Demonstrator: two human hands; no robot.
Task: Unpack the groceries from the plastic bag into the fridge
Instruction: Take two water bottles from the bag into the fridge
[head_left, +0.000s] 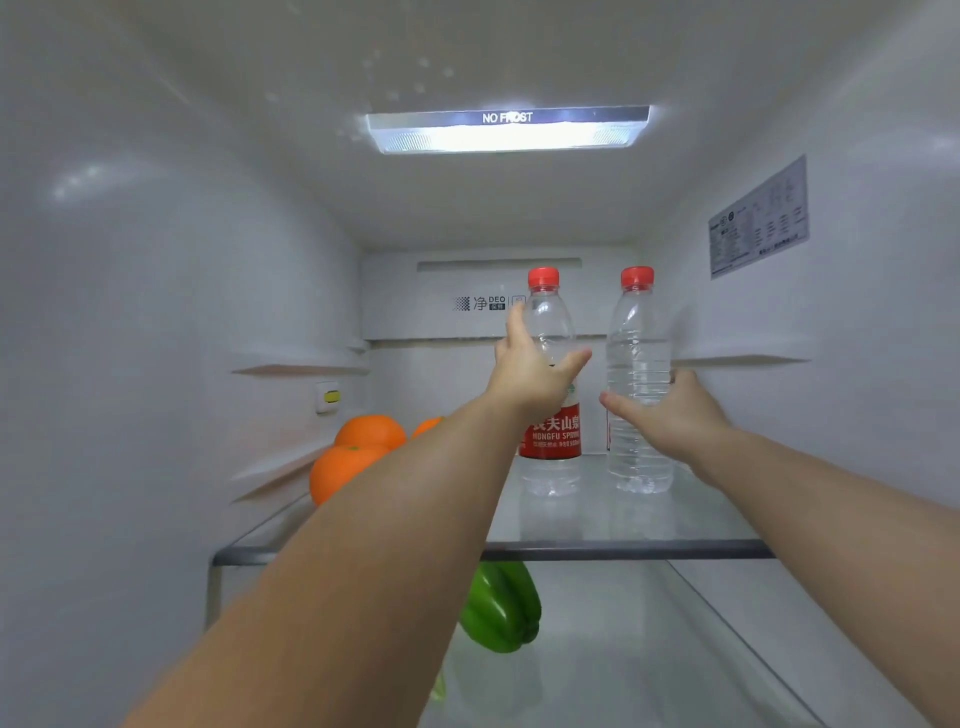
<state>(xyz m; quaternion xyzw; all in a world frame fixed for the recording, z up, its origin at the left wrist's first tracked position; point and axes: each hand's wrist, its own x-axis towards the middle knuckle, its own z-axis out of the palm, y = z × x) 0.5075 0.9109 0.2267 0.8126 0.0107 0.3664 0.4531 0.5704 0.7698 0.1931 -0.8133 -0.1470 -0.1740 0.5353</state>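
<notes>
Head view, fridge interior (156, 312): smooth white plastic walls, a lit ceiling lamp strip (506, 132) marked "NO FROST", and a printed paper label (758, 218) on the right wall.

Glass shelf (649, 525): flat, clear, with a dark front rim. It carries, left to right, oranges and two bottles.

Lower shelf (623, 675): clear glass, carrying one glossy, lobed green bell pepper (501, 610), partly behind the left forearm.

Left water bottle (550, 379): clear ribbed plastic, red screw cap, red wrap label, upright at mid-shelf. Left hand (527, 371) is at its front, thumb and fingers spread wide to either side; whether they press the plastic cannot be told.

Right water bottle (639, 379): clear ribbed plastic, red cap, label edge only just showing, upright just beside the first. Right hand (670, 415) cups it, thumb across the front, fingers round its far side.

Oranges (345, 467): round, dimpled skin, at least three clustered at the shelf's left rear, the third mostly hidden.
</notes>
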